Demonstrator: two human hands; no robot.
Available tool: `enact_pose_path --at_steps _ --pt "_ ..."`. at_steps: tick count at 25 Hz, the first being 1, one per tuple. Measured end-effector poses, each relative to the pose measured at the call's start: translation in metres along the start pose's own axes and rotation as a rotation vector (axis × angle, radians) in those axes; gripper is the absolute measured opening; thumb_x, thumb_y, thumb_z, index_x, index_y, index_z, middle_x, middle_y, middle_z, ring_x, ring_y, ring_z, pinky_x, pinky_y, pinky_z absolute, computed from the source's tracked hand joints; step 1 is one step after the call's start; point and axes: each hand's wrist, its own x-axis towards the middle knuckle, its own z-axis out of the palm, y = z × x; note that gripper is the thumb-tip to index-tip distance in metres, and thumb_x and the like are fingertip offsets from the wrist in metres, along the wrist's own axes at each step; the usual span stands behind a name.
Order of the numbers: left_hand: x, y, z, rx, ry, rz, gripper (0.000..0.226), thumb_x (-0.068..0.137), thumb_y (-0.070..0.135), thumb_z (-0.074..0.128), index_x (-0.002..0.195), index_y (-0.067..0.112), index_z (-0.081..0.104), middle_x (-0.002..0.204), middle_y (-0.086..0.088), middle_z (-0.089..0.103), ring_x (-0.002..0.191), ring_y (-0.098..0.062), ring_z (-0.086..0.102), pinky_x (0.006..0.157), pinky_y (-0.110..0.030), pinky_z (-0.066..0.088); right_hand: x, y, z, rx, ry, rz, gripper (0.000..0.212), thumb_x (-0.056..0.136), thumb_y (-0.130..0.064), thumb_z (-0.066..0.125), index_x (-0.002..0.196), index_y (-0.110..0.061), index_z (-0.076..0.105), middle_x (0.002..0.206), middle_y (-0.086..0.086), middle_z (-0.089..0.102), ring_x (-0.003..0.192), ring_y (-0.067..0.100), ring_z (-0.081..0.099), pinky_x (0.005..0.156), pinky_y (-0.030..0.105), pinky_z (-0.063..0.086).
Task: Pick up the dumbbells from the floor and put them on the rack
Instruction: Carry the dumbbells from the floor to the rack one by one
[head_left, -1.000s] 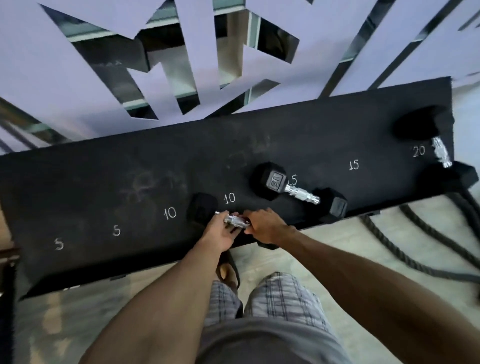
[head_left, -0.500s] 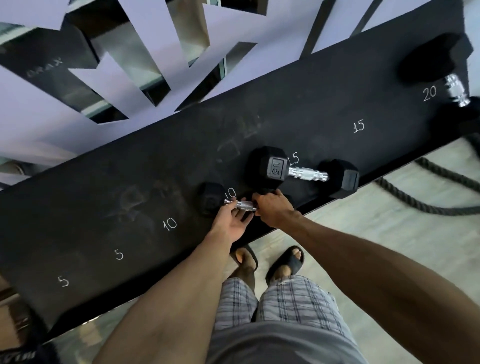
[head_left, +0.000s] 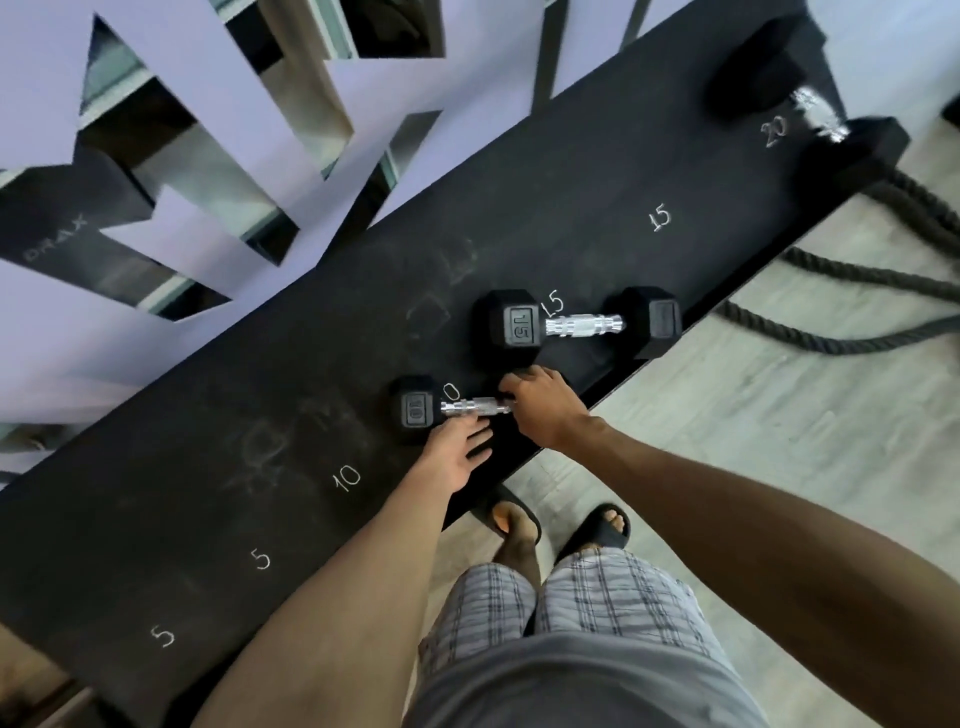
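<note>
The 10 dumbbell (head_left: 470, 407) lies on the black rack (head_left: 208, 493) by a chalked 10. Its right end is hidden under the right hand (head_left: 545, 410), whose curled fingers grasp it. The left hand (head_left: 457, 452) lies released, fingers straight, just below the chrome handle. A 15 dumbbell (head_left: 576, 325) rests just behind, and a 20 dumbbell (head_left: 810, 104) sits at the rack's far end.

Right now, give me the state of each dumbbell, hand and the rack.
rack, holding three dumbbells.
10 dumbbell, lying on the rack, gripped at one end.
15 dumbbell, lying on the rack, untouched.
20 dumbbell, lying at the rack's end, untouched.
left hand, fingers straight beside the 10's handle.
right hand, gripping the 10 dumbbell.
</note>
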Motion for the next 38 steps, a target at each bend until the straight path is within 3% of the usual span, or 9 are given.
enact_pose_path --at_steps 6,9,12,16,21,27,32,36,38 --pt "-0.022 -0.006 0.019 0.967 0.134 0.137 0.024 0.096 0.015 0.042 0.103 0.007 0.064 0.102 -0.014 0.069 0.092 -0.029 0.068 0.089 -0.041 0.054 -0.091 0.019 0.009 0.189 0.248 0.145 0.034 0.089 -0.011 0.047 0.122 -0.017 0.058 0.120 0.006 0.061 0.114 0.029 0.052 0.093 0.041 0.043" --pt "-0.018 -0.026 0.033 1.448 0.156 0.263 0.038 0.076 0.020 0.037 0.096 0.006 0.067 0.105 -0.017 0.072 0.095 -0.035 0.069 0.088 -0.045 0.057 -0.146 0.037 0.030 0.297 0.122 0.298 0.033 0.092 -0.010 0.041 0.121 -0.015 0.055 0.117 0.012 0.064 0.105 0.034 0.059 0.087 0.041 0.049" --pt "-0.033 -0.063 0.062 1.762 0.063 0.322 0.030 0.082 0.026 0.040 0.101 0.018 0.063 0.112 -0.010 0.066 0.106 -0.033 0.062 0.095 -0.048 0.051 -0.208 0.059 0.064 0.413 -0.049 0.467 0.029 0.093 -0.012 0.042 0.120 -0.009 0.054 0.117 0.018 0.063 0.102 0.036 0.060 0.081 0.038 0.049" --pt "-0.064 -0.140 0.123 2.063 -0.162 0.423 0.027 0.092 0.024 0.044 0.108 0.012 0.062 0.120 -0.014 0.065 0.111 -0.033 0.061 0.094 -0.038 0.050 -0.314 0.087 0.118 0.582 -0.032 0.651 0.025 0.092 -0.011 0.046 0.114 -0.003 0.057 0.114 0.021 0.064 0.106 0.038 0.058 0.079 0.037 0.047" --pt "-0.086 -0.247 0.195 2.409 -0.409 0.496 0.027 0.096 0.022 0.047 0.114 0.007 0.061 0.120 -0.016 0.065 0.112 -0.032 0.061 0.094 -0.036 0.048 -0.438 0.097 0.183 0.813 0.136 0.935 0.028 0.092 -0.015 0.044 0.111 -0.008 0.061 0.112 0.019 0.067 0.102 0.037 0.062 0.084 0.041 0.053" --pt "-0.132 -0.409 0.277 2.793 -0.862 0.609 0.024 0.096 0.021 0.048 0.113 0.009 0.060 0.120 -0.013 0.066 0.111 -0.031 0.061 0.090 -0.034 0.046 -0.576 0.070 0.265 1.163 0.364 1.314 0.025 0.092 -0.013 0.042 0.105 -0.005 0.063 0.109 0.017 0.068 0.101 0.036 0.062 0.084 0.041 0.052" --pt "-0.148 -0.525 0.310 2.992 -1.240 0.560 0.023 0.094 0.019 0.049 0.110 0.009 0.062 0.117 -0.016 0.068 0.105 -0.031 0.063 0.088 -0.035 0.049 -0.636 0.040 0.306 1.467 0.501 1.612 0.026 0.091 -0.009 0.044 0.108 -0.005 0.063 0.113 0.017 0.067 0.105 0.034 0.061 0.086 0.037 0.050" --pt "-0.161 -0.611 0.325 3.176 -1.497 0.513 0.032 0.099 0.016 0.045 0.125 0.001 0.058 0.133 -0.016 0.058 0.122 -0.031 0.056 0.099 -0.035 0.042 -0.672 0.019 0.331 1.707 0.543 1.824 0.024 0.088 -0.012 0.048 0.106 -0.013 0.064 0.114 0.011 0.067 0.106 0.029 0.062 0.086 0.034 0.048" --pt "-0.169 -0.645 0.335 3.270 -1.585 0.481 0.032 0.100 0.017 0.045 0.124 0.000 0.058 0.131 -0.017 0.059 0.118 -0.031 0.057 0.096 -0.036 0.044 -0.694 0.012 0.335 1.812 0.577 1.899 0.023 0.085 -0.015 0.053 0.106 -0.015 0.063 0.113 0.009 0.067 0.106 0.028 0.062 0.087 0.033 0.048"
